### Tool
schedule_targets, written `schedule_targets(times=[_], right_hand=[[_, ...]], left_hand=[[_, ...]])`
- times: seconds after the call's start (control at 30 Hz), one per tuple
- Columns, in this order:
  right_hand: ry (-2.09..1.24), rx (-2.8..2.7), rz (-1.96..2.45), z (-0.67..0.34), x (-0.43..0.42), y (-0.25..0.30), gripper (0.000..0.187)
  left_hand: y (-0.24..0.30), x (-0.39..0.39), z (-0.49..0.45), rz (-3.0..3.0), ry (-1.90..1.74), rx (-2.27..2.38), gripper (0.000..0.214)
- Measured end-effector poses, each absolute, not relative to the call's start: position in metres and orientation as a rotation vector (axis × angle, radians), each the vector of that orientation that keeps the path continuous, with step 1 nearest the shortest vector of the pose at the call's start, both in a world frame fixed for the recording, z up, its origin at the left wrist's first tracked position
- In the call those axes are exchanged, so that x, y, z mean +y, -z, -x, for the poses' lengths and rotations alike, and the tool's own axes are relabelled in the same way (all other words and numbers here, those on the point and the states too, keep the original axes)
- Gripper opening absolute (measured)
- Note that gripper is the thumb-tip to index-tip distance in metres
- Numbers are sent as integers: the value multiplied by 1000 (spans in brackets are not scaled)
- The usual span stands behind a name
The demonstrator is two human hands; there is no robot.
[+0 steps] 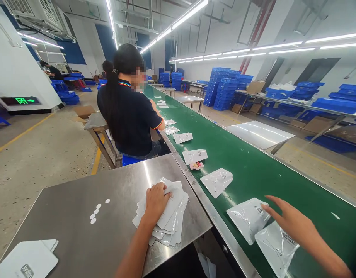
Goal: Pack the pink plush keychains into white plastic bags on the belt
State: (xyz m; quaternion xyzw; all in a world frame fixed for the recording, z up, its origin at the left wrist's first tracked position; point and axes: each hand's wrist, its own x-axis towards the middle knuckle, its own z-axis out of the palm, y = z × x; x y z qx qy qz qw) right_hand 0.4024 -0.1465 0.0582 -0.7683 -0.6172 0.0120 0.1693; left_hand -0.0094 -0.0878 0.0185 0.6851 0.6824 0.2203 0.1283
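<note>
My left hand [157, 201] rests on a fanned pile of flat white plastic pouches [173, 227] on the steel table. Its fingers are curled over the edge of the top pouch. Over the green conveyor belt, my right hand [296, 220] is open, thumb and forefinger apart beside the edge of a clear-fronted white pouch [249, 218] with dark print. Partly under that hand lies a nearer white pouch [275, 247]. Further along the belt are another pouch [217, 182] and a small pink figure [196, 165] touching a pouch [195, 156].
The steel table [70, 200] bears several white round stickers [96, 211] and a white pouch stack [33, 260] at its near left corner. A metal rail [192, 181] edges the green belt [238, 154]. A seated co-worker [128, 116] is ahead. Blue crates [221, 92] stand beyond.
</note>
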Motion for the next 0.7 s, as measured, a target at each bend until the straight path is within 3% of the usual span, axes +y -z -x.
schedule_targets(times=[0.1,0.2,0.3,0.4,0.47,0.57,0.63,0.7], right_hand=[[-215,-2085,1799,-322,-138,-75,43],[-131,-2344,1363,-251,-133,-92,45],[-275,-2516,1131,-216,-135,-102,30],[-399,-2648,969,-208,-138,-108,28],[-488,-2657,894,-209,-134,-108,26],[-801,-2487,1003,-221,-105,-102,26],[-916,-2192,1351,-237,-72,-91,33],[-822,-1842,1772,-254,-37,-76,41]], left_hand=[[-36,-102,1,-1950,-817,1834,19],[-51,-127,-18,-1934,-948,1595,30],[-57,-145,-33,-1825,-995,1390,36],[-55,-147,-33,-1569,-889,1176,60],[-51,-144,-30,-1443,-728,967,59],[-42,-140,-32,-1214,-666,822,43],[-34,-140,-39,-1024,-742,823,47],[-25,-140,-47,-911,-816,817,50]])
